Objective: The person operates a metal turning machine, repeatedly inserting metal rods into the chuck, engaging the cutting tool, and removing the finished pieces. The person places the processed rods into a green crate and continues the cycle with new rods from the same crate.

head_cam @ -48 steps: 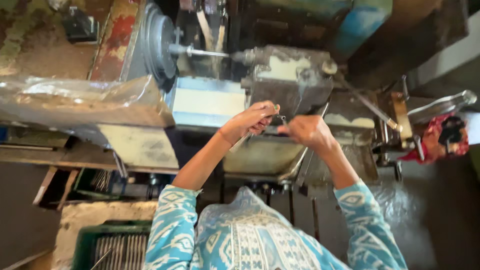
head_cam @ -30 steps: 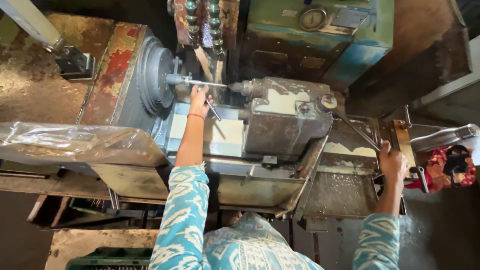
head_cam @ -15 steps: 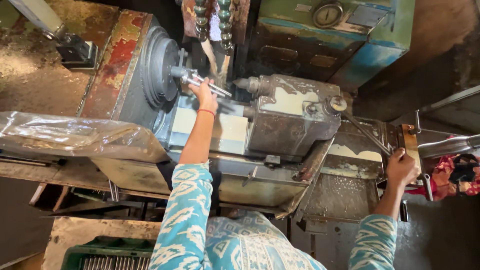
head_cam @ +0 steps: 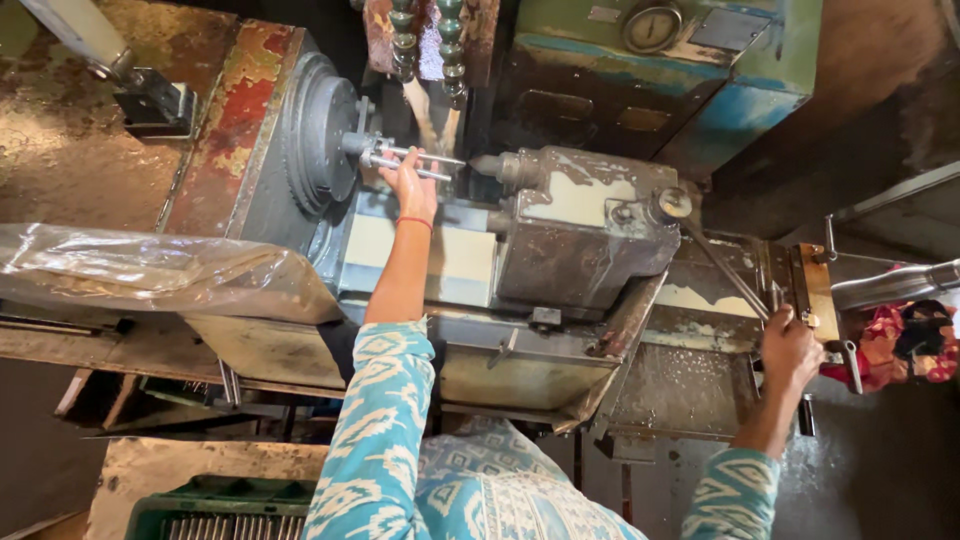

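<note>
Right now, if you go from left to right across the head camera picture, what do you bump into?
Crumpled clear plastic sheet → round grey metal chuck → left hand on thin silver metal rods → boxy grey metal machine block → right hand on a lever → red patterned cloth.

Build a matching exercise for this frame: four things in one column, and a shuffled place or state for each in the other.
Things:
1. left hand
2. right hand
3. round gauge
4. green crate

Places:
A. bottom left, holding metal rods
B. on the thin rods at the grey chuck
C. top, on the green housing
D. gripping a lever at the machine's right end

Pairs: 1-B, 2-D, 3-C, 4-A
</note>
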